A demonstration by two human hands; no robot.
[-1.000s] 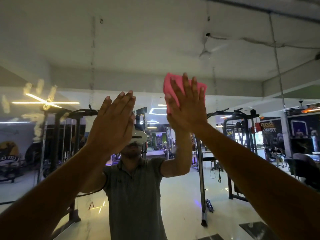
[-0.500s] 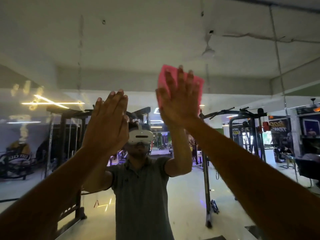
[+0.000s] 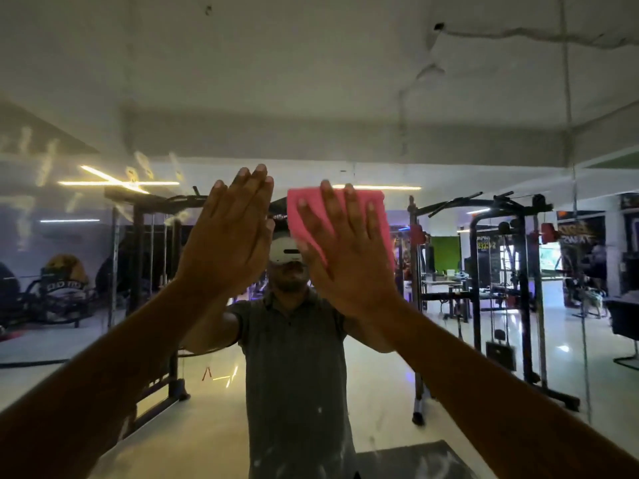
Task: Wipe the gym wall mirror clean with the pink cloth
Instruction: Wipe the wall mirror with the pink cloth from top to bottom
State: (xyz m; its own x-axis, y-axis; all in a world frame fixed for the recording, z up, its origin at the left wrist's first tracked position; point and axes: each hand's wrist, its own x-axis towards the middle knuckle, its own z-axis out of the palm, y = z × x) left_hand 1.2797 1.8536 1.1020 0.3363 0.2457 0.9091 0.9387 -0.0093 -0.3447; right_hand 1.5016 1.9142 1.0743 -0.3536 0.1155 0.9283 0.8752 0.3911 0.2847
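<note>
Presently: one mirror (image 3: 345, 98), one pink cloth (image 3: 359, 216), two hands. Right hand (image 3: 349, 257), fingers straight and spread, presses the cloth flat to the glass mid-mirror, likely for even wiping pressure. Left hand (image 3: 228, 243), fingers straight and together, holds nothing, apparently bracing beside it.

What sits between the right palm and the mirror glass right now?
In the head view, the pink cloth lies flat between the right hand and the mirror. The left hand has nothing under it.
</note>
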